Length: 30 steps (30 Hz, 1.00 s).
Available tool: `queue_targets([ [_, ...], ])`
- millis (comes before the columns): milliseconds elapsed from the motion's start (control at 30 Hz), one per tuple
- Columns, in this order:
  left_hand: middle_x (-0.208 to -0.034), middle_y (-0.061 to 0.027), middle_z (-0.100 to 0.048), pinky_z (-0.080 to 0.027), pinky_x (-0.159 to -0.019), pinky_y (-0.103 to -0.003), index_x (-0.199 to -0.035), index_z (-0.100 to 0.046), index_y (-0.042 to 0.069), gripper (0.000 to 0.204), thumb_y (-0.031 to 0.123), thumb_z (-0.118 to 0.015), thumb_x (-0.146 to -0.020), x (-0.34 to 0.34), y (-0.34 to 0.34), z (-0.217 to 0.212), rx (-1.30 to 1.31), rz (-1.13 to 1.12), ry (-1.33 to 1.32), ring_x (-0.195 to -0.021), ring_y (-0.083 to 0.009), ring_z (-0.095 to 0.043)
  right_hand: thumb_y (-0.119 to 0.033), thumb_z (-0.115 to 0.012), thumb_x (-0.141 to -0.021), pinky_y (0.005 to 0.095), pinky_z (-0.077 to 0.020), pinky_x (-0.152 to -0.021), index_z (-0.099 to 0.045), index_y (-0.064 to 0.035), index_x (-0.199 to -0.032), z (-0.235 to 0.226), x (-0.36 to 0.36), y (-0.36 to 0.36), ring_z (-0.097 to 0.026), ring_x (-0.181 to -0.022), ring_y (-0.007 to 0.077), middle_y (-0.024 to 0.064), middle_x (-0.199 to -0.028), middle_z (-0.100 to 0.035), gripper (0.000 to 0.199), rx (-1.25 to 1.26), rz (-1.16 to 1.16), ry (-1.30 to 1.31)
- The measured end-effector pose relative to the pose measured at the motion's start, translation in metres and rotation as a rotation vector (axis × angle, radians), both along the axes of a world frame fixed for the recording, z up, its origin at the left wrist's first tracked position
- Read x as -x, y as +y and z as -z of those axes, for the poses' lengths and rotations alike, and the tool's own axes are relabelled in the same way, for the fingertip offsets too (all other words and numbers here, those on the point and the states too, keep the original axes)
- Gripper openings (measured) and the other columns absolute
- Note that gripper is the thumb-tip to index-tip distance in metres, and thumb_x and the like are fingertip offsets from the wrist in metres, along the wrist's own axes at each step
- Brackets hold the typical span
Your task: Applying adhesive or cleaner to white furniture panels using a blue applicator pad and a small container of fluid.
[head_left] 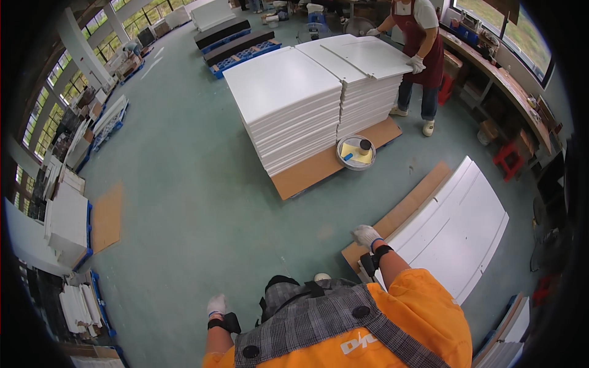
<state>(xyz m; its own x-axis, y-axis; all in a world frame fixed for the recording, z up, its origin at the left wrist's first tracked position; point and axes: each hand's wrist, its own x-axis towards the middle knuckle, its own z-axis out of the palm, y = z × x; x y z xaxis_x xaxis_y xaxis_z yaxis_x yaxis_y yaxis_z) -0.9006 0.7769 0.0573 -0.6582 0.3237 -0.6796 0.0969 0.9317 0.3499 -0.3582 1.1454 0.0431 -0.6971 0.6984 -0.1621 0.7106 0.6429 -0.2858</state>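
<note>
"White panels first: where do they lie?"

"At the lower right, in a low, slanting stack, with a brown cardboard strip showing along its left edge."

"Now take me across from the far left."

"White boards stand piled on a blue pallet there, and a brown cardboard sheet lies flat on the green floor beside them."

"What about the left hand?"

"It wears a white glove and hangs over the floor near the lower edge, well apart from the stacks. I cannot tell whether its fingers are spread or pressed together."

"Further right?"

"Toward the top, 2 long dark stacks on blue pallets. Next comes a tall stack of white panels in 2 columns, and at its near side a round grey tray bearing a yellow sheet, a small blue item and a dark cup."

"And the right hand?"

"Gloved too, at the left side of the low stack, by the cardboard strip. Its fingers look curled; whether they pinch anything, I cannot tell."

"Anybody else?"

"Yes, a co-worker in a dark red apron, 1 gloved hand at the tall stack's top corner. Rightmost, a red stool stands near a long workbench."
</note>
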Motion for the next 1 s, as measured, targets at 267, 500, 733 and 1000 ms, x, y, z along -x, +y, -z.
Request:
queue_targets([
  [267,-0.114,-0.0228,-0.059,-0.043,-0.09,-0.05,-0.102,-0.063,0.006,0.044,0.041,-0.039,-0.09,0.129,0.163,0.002,0.236,0.712,0.323,-0.106,-0.0418,-0.054,-0.024,-0.047,-0.089,0.0327,-0.0499,-0.07,-0.062,-0.0083,-0.089,0.041,0.069,0.087,-0.061,-0.077,0.0215,0.0069,-0.084,-0.063,0.022,0.953,0.797,0.348],
  [500,-0.118,-0.0259,-0.057,-0.041,-0.096,-0.047,-0.119,-0.056,0.003,0.05,0.041,-0.051,-0.086,0.172,0.436,-0.09,-0.087,0.49,0.419,-0.113,-0.0419,-0.051,-0.038,-0.045,-0.092,0.0376,-0.0514,-0.065,-0.06,-0.0039,-0.093,-0.022,0.133,0.153,-0.061,-0.07,0.0228,0.0069,-0.079,-0.062,0.038,0.991,1.474,0.68],
  [733,-0.144,-0.0164,-0.035,-0.023,-0.111,-0.05,-0.135,-0.041,0.004,0.057,0.036,-0.052,-0.089,0.08,0.656,-0.126,-0.308,0.958,0.595,-0.133,-0.0387,-0.028,-0.035,-0.05,-0.091,0.0369,-0.0468,-0.087,-0.062,-0.0027,-0.108,-0.078,0.257,0.294,-0.061,-0.099,0.0306,0.015,-0.11,-0.063,0.038,0.648,0.915,0.583],
  [1000,-0.152,-0.014,-0.02,-0.012,-0.114,-0.049,-0.144,-0.028,0.006,0.067,0.034,-0.052,-0.089,0.021,0.812,-0.108,-0.35,1.181,0.672,-0.14,-0.0371,-0.015,-0.029,-0.055,-0.089,0.0409,-0.0278,-0.111,-0.048,-0.007,-0.131,-0.138,0.409,0.466,-0.036,-0.132,0.0318,0.0162,-0.14,-0.041,0.048,0.049,0.371,0.681],
])
